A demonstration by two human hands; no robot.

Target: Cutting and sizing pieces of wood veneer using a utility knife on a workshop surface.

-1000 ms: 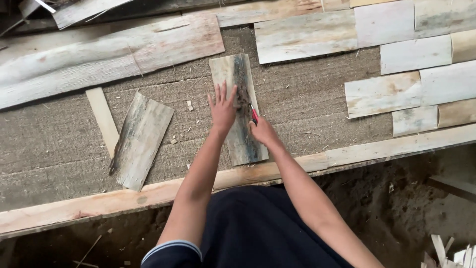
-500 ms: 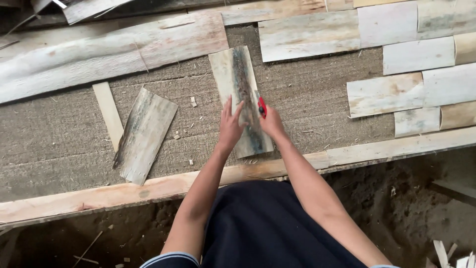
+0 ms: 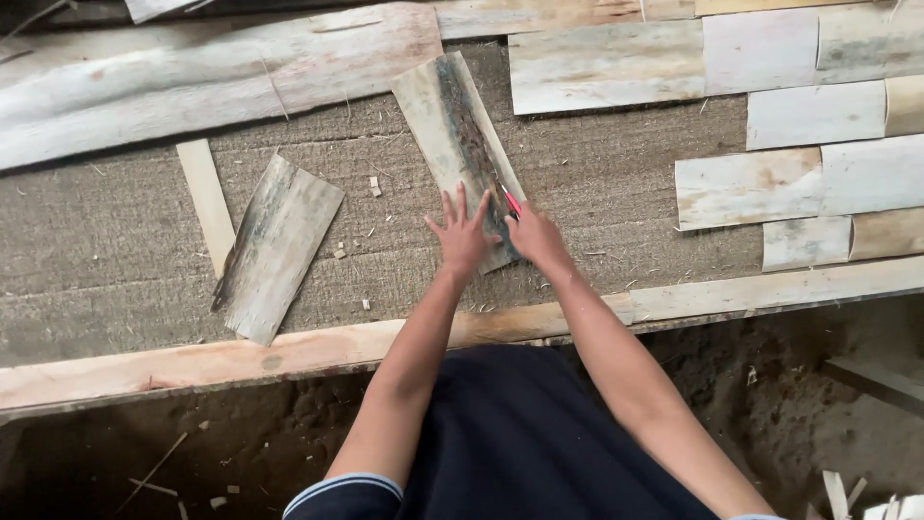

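Two hands work on one piece, seen from the head camera only. The left hand lies flat with fingers spread, pressing on the near end of a wood veneer sheet that has a dark bark-like streak down its middle. The sheet lies on the tabletop, a coarse grey woven surface, angled a little, its far end touching the long pale veneer strip along the back. The right hand is closed around a red-handled knife, its tip against the sheet's right edge, just beside the left hand.

To the left, apart from the hands: a second grey veneer sheet lying tilted, and a narrow pale slat beside it. To the right: a patch of laid veneer pieces set edge to edge in rows. A wooden rail borders the near side.

Judgement: step in hand looks like trimming the sheet's edge. Next move calls for firm left-hand hold-down, fingers kept off the blade's line.
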